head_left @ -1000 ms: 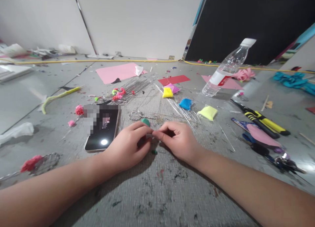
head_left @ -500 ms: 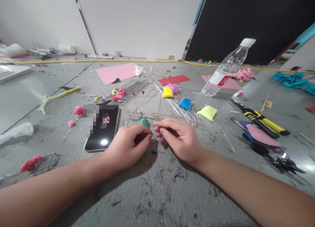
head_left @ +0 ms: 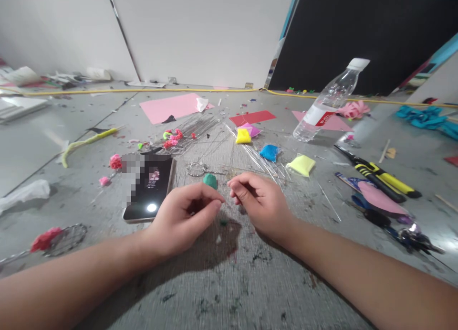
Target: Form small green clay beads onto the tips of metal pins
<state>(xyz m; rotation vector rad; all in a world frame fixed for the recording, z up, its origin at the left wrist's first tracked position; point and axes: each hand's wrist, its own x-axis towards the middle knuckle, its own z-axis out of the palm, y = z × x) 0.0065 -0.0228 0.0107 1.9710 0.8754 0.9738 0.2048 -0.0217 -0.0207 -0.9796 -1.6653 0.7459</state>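
My left hand (head_left: 182,218) rests low over the grey table (head_left: 229,282) with thumb and forefinger pinched together; what they hold is too small to make out. My right hand (head_left: 259,201) sits just to its right, fingers curled in a pinch, a small gap between the two hands. A green clay lump (head_left: 210,180) lies just beyond the fingertips, and a tiny green bit (head_left: 223,222) lies on the table under them. A metal key ring (head_left: 196,168) and a spread of thin wires (head_left: 250,155) lie right behind.
A phone (head_left: 149,186) with a lit screen lies left of my left hand. Yellow (head_left: 243,135), blue (head_left: 269,152) and light-green (head_left: 301,165) clay packets sit beyond. A plastic bottle (head_left: 327,101), pliers (head_left: 375,172) and scissors are on the right; pink paper (head_left: 168,105) at the back.
My fingertips were touching over a small piece; the hands have drawn apart and lifted slightly. The green lump and tiny green bit now show between them.
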